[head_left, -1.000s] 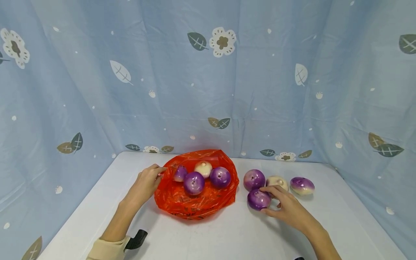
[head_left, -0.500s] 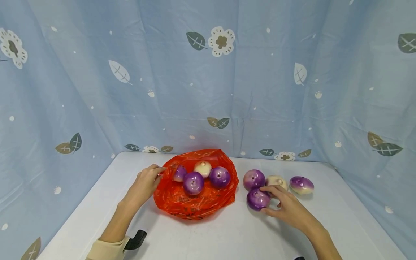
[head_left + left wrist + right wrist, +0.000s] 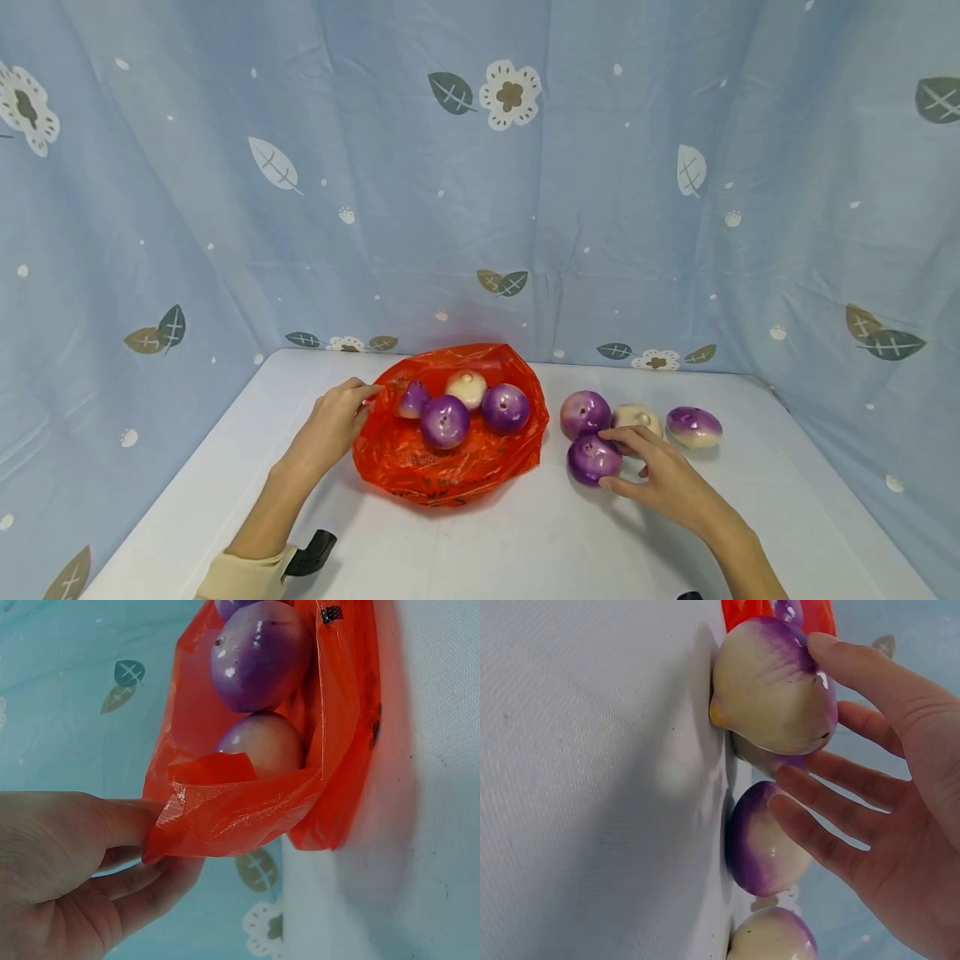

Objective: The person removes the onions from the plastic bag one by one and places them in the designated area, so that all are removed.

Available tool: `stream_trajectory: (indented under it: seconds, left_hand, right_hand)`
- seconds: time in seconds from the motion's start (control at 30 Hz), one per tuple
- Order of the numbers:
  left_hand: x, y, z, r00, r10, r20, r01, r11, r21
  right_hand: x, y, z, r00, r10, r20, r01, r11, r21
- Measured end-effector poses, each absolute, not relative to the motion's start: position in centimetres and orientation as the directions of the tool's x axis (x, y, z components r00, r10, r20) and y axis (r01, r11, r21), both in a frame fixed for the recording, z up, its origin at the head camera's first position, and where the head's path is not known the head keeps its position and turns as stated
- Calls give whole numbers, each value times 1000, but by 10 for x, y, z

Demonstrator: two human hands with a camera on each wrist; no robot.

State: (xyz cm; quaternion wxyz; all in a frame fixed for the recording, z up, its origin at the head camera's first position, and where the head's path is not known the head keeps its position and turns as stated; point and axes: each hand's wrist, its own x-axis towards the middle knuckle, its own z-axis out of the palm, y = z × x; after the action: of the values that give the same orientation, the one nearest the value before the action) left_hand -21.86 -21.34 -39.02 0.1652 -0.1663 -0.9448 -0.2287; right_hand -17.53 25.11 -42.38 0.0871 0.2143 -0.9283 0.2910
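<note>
My left hand pinches the left rim of a red plastic bag, which stands spread open on the table. In the left wrist view the thumb and fingers hold a fold of the bag. Several glossy purple-and-white turnips lie inside. To the bag's right, my right hand holds a dark purple turnip between thumb and forefinger. That turnip shows its pale side and pointed root in the right wrist view, low at the tabletop; the other fingers spread beside it.
Behind the held turnip sit a purple turnip and a pale one, partly hidden by my right hand. Another turnip lies farther right. A blue patterned curtain encloses the back and sides of the white table.
</note>
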Motion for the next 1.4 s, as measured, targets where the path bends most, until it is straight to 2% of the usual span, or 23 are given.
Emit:
stream_trajectory:
  seconds: [0.7,1.4]
  left_hand:
    - [-219,-217,-390,-874,242,421,404,843,355]
    - [-222,-217,-392,-873,244,423,408,839,359]
  right_hand:
    - [-175,244,-419,-899,-337,280,-436,747,-502]
    - [-186,229,-400,-878,-354,322,-467,781,-414]
